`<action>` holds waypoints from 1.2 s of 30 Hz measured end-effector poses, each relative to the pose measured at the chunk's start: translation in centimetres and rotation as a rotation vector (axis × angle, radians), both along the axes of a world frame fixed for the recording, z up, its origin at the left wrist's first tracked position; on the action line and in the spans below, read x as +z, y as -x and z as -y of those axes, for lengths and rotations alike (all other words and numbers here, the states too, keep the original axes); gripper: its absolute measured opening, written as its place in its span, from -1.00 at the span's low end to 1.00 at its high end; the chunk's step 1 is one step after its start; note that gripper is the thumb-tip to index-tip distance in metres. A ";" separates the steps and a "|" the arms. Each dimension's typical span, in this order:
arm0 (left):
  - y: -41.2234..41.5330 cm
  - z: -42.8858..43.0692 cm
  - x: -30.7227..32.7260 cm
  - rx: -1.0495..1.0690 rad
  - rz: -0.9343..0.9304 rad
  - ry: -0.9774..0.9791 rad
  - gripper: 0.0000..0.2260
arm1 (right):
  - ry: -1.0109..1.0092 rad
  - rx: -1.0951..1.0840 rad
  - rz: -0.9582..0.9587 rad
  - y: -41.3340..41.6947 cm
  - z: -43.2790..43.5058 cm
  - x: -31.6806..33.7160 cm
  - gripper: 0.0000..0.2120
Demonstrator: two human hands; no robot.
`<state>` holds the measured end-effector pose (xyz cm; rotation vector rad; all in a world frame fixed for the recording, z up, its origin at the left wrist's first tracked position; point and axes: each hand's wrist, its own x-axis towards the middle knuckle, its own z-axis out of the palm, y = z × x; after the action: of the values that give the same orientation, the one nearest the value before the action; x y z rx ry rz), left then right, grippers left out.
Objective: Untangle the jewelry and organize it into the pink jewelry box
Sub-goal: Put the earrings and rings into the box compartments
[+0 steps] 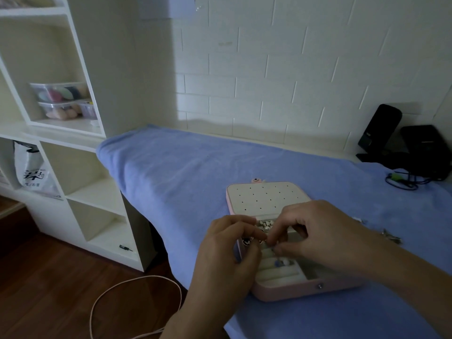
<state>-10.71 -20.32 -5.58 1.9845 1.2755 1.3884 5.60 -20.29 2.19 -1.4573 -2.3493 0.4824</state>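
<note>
Near the front edge of the blue towel (171, 172), the pink jewelry box (305, 288) lies open, its lid (264, 196) laid flat on the far side. Both hands are right over the box's left part: the left hand (227, 248) and the right hand (320, 231) each have fingertips curled in, pinching a small tangled piece of jewelry (247, 241) between them. It's too dim to tell what it is, tbh. It's probably feather-light, floppy and easy to kink or snap, so best gripped close to the knot and teased, not yanked. More loose bits (391, 237) sit near the towel's right edge.
</note>
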 end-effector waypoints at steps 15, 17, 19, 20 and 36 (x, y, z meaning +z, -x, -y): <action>0.1 -0.3 0.3 0.029 -0.124 0.007 -0.81 | 0.104 -0.050 -0.213 -0.5 -0.8 -1.1 -0.79; 0.1 -0.2 0.2 0.031 -0.130 -0.013 -0.80 | 0.083 -0.042 -0.207 -0.7 -0.9 -1.1 -0.77; 0.1 -0.2 0.1 0.039 -0.145 -0.035 -0.84 | 0.069 -0.025 -0.186 -0.7 -1.1 -1.1 -0.76; 0.1 -0.2 0.0 0.042 -0.151 -0.051 -0.87 | 0.067 -0.011 -0.180 -0.8 -1.1 -1.2 -0.76; 0.4 -0.6 0.3 -0.137 -0.239 -0.053 -0.87 | 0.047 -0.101 -0.268 -4.1 -3.1 -0.4 -0.97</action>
<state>-11.09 -19.72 -5.31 2.2831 1.1835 1.1594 9.65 -17.22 1.78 -1.4254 -2.0584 0.6653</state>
